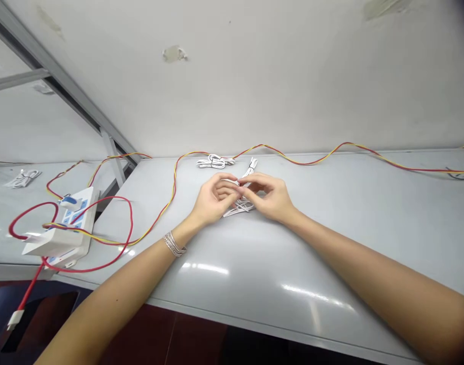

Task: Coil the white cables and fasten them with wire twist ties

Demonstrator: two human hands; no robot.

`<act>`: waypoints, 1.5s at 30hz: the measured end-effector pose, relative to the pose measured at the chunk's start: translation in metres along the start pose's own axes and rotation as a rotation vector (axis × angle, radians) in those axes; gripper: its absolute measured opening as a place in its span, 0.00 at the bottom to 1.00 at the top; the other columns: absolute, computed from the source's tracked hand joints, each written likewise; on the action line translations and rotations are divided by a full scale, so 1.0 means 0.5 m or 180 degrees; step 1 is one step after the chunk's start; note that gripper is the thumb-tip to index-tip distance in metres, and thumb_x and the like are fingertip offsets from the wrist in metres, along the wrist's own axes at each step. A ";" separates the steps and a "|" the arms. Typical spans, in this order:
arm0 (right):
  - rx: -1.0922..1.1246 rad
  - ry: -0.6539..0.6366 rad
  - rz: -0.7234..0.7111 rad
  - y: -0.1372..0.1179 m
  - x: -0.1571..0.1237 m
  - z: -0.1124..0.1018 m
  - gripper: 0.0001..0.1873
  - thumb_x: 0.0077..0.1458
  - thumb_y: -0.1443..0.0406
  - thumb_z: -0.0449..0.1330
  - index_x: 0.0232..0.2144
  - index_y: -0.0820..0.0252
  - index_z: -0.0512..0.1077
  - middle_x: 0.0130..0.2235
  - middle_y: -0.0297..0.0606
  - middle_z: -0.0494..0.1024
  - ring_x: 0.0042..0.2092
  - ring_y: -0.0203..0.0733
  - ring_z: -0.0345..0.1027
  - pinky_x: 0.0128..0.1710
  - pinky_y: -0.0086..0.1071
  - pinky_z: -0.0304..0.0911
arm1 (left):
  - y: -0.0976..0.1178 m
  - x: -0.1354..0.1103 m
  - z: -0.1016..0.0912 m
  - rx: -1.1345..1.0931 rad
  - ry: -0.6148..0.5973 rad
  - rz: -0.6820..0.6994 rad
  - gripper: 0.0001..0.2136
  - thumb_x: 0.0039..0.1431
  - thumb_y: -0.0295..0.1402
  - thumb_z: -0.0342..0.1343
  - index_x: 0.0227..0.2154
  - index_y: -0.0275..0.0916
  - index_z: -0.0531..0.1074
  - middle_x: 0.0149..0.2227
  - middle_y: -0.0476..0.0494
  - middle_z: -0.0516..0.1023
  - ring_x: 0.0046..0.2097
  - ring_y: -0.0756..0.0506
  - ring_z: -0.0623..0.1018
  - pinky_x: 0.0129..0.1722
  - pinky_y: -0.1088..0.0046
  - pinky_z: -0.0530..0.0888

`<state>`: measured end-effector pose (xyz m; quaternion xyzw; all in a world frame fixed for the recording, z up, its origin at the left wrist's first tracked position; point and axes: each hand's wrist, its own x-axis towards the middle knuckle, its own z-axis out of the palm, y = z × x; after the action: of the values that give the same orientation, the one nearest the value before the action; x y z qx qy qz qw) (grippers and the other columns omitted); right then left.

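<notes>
My left hand [215, 199] and my right hand [270, 196] meet fingertip to fingertip above the grey table. Both are closed in a pinch. A tiny dark red spot shows between the fingertips, too small to name. Beneath and behind the fingers lies a white cable [242, 208], partly hidden by them. Its tied end [251, 165], with a dark tie round it, sticks out beyond the hands. Just past my left hand rests a coiled white cable bundle [215, 161], bound with a dark tie. A silver bracelet [174, 244] circles my left wrist.
A twisted red and yellow wire [310, 163] runs along the wall. On the left, a white power strip [87, 213] holds plugged adapters with looped red cables. Another white cable bundle [23, 178] lies at far left. A red cable's white plug [15, 320] hangs past the table edge.
</notes>
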<state>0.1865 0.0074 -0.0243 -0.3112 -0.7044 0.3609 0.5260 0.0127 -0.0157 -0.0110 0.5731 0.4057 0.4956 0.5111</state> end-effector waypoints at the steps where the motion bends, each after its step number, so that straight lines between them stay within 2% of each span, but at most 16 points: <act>1: 0.0029 0.0020 0.0058 0.000 0.001 0.000 0.10 0.54 0.60 0.66 0.37 0.59 0.80 0.39 0.42 0.81 0.34 0.41 0.75 0.34 0.35 0.71 | 0.000 0.000 0.001 0.0025 0.0002 0.0013 0.20 0.50 0.33 0.67 0.44 0.36 0.68 0.35 0.42 0.80 0.34 0.48 0.81 0.28 0.74 0.79; 4: 0.0206 0.0092 0.0390 0.005 0.006 -0.002 0.12 0.53 0.58 0.67 0.36 0.60 0.80 0.39 0.42 0.82 0.35 0.41 0.76 0.35 0.35 0.72 | 0.001 0.001 -0.001 0.0035 -0.0014 -0.0067 0.21 0.49 0.34 0.68 0.43 0.35 0.68 0.34 0.42 0.79 0.34 0.46 0.81 0.28 0.73 0.80; 8: 0.0586 0.0021 0.0849 0.009 0.017 -0.008 0.15 0.49 0.55 0.69 0.33 0.60 0.81 0.34 0.41 0.82 0.33 0.41 0.75 0.32 0.34 0.71 | -0.002 0.003 -0.005 0.0043 -0.0159 -0.0213 0.18 0.51 0.36 0.67 0.39 0.34 0.68 0.30 0.43 0.78 0.31 0.45 0.81 0.22 0.75 0.76; 13: 0.0779 -0.0182 0.1113 0.002 0.026 -0.014 0.18 0.46 0.51 0.70 0.30 0.60 0.80 0.31 0.39 0.82 0.31 0.38 0.73 0.31 0.33 0.70 | -0.014 0.000 -0.007 0.0081 -0.0282 -0.0067 0.14 0.50 0.33 0.67 0.38 0.34 0.72 0.33 0.42 0.79 0.33 0.45 0.82 0.24 0.75 0.77; 17: 0.0732 -0.0291 0.1158 0.001 0.025 -0.015 0.19 0.47 0.50 0.69 0.30 0.60 0.80 0.31 0.38 0.81 0.29 0.36 0.70 0.32 0.33 0.69 | -0.018 -0.003 -0.005 0.0195 -0.0273 -0.0086 0.16 0.49 0.33 0.68 0.40 0.34 0.75 0.30 0.43 0.80 0.31 0.47 0.81 0.26 0.75 0.79; 27: 0.0806 -0.0283 0.1126 0.009 0.022 -0.011 0.16 0.46 0.53 0.70 0.29 0.61 0.80 0.30 0.38 0.81 0.29 0.37 0.71 0.32 0.33 0.67 | -0.014 -0.005 0.002 0.0326 -0.0055 -0.0077 0.11 0.51 0.34 0.67 0.35 0.34 0.77 0.31 0.43 0.81 0.31 0.47 0.81 0.24 0.76 0.77; 35: 0.0678 -0.0411 0.1092 0.006 0.024 -0.016 0.19 0.49 0.49 0.67 0.27 0.60 0.79 0.28 0.39 0.80 0.27 0.36 0.68 0.28 0.32 0.65 | -0.006 -0.008 0.007 0.0393 0.0072 -0.0041 0.11 0.51 0.37 0.67 0.32 0.34 0.77 0.28 0.44 0.79 0.29 0.48 0.79 0.23 0.76 0.76; 45: 0.0857 -0.0491 0.1141 0.000 0.025 -0.015 0.18 0.45 0.51 0.70 0.27 0.61 0.80 0.27 0.38 0.80 0.27 0.36 0.69 0.30 0.32 0.66 | 0.004 -0.008 0.000 0.0287 -0.0121 -0.0105 0.12 0.50 0.37 0.69 0.30 0.33 0.76 0.25 0.45 0.78 0.27 0.50 0.77 0.26 0.75 0.75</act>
<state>0.1906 0.0191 -0.0163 -0.3299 -0.6215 0.5619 0.4350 0.0118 -0.0199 -0.0095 0.5981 0.4272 0.4574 0.5005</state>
